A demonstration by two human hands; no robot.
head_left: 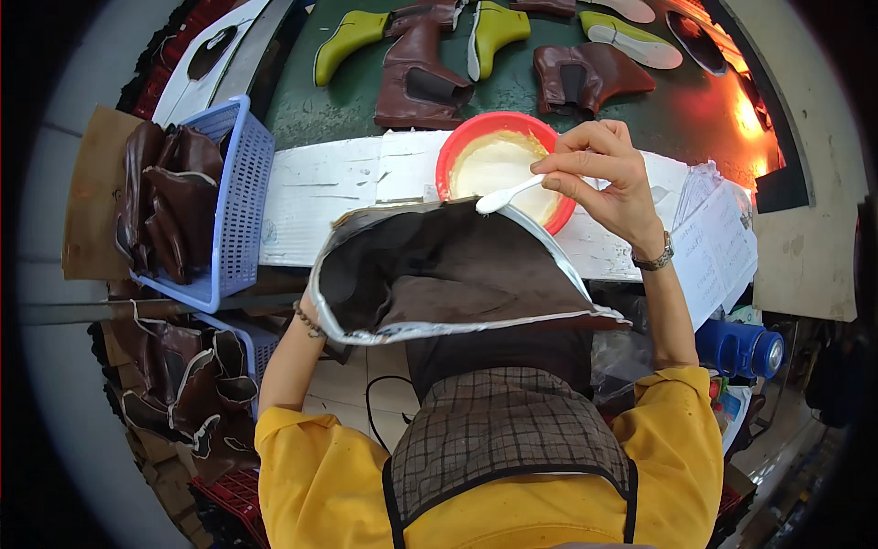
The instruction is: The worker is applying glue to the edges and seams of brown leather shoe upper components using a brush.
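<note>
A dark brown boot upper (494, 274) is held up in front of me, its opening facing me and its rim edged in white. My left arm reaches behind it and carries it; the fingers of that hand are hidden. My right hand (608, 174) pinches a slim white applicator (510, 195), whose wider white end touches or nearly touches the upper's far rim. Whether that end is a brush or a spatula I cannot make out. Just beyond the rim stands a red bowl (445, 165) with cream-coloured paste (498, 163) in it.
Finished brown boots (416, 82) and yellow-green boots (498, 38) lie on the green bench (338, 114) beyond a white board (320, 183). At left, a blue basket (240, 210) holds brown uppers; more uppers (197, 384) sit below. Papers (722, 242) and a blue bottle (741, 349) are at right.
</note>
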